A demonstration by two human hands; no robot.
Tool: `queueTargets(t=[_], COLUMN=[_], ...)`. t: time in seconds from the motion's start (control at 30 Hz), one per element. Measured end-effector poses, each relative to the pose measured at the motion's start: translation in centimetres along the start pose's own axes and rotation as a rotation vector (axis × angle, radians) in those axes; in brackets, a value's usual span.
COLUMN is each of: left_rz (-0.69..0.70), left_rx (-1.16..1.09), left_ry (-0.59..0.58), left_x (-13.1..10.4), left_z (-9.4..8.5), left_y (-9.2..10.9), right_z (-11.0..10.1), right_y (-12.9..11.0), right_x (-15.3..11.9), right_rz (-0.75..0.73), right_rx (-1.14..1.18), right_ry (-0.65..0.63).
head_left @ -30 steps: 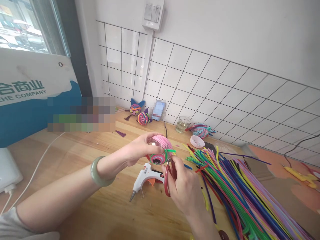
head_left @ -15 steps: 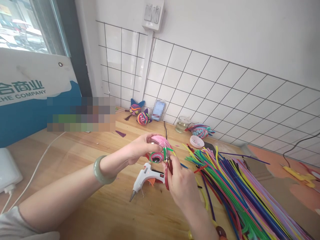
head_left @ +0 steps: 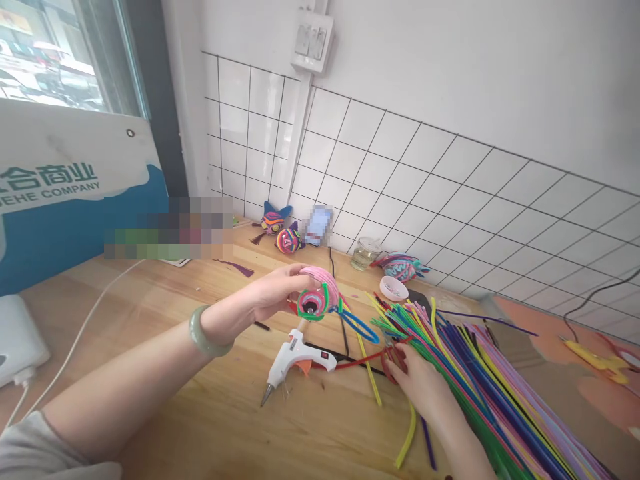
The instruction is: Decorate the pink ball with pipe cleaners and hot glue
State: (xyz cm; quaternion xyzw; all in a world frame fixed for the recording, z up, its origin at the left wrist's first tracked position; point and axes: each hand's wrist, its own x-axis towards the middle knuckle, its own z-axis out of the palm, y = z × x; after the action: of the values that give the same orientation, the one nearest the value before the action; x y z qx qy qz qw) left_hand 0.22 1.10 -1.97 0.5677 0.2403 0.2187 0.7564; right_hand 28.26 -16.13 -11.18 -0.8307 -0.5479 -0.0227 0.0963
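A round pink craft piece (head_left: 325,287) with a green-rimmed, eye-like disc and a blue loop on its right side is held up by my left hand (head_left: 280,290), fingers wrapped round its left side. My right hand (head_left: 413,373) is at the left edge of the pipe cleaner bundle (head_left: 480,373), its fingers closed on the red handles of the scissors (head_left: 393,363); the blades are hard to make out. Below the craft piece a white glue gun (head_left: 295,357) lies on the wooden table (head_left: 200,413), nozzle toward the lower left.
Two finished striped craft pieces (head_left: 289,240), a phone (head_left: 318,225), a glass jar (head_left: 365,253), a pink dish (head_left: 394,289) and a blue-pink craft fish (head_left: 401,265) stand near the gridded wall. A yellow tool (head_left: 595,360) lies at the right. Loose yellow strips (head_left: 370,370) lie mid-table.
My right hand has moved right and away from the craft piece with the red scissors. The blue loop and the strips behind it now show. My left hand still holds the piece.
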Motion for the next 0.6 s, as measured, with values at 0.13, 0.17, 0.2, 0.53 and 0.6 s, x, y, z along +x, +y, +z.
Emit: queueTargets(t=[0.13,0.17,0.2,0.53,0.6], left_rz=[0.005,0.007,0.008,0.064,0.066], left_rx=[-0.013,-0.015,-0.017,-0.097,-0.102], left_ry=[-0.008,-0.008,-0.01,-0.132,-0.146], left_x=[-0.2,-0.2,-0.2,-0.3,-0.3], left_z=[0.1,0.1,0.1,-0.9,-1.0], left_y=[0.1,0.2,0.2,0.7,0.6], right_z=[0.3,0.1,-0.3,-0.8,-0.7], right_y=[-0.2,-0.6,-1.2,-11.0,-12.0], right_x=[-0.6,-0.7,-0.6,0.5,0.8], right_rz=[-0.025,-0.033,-0.053,-0.453,-0.474], right_rx=[-0.069,-0.084,-0.087,0.354,0.351], right_ry=[0.049,0.064,0.081,-0.356,-0.374])
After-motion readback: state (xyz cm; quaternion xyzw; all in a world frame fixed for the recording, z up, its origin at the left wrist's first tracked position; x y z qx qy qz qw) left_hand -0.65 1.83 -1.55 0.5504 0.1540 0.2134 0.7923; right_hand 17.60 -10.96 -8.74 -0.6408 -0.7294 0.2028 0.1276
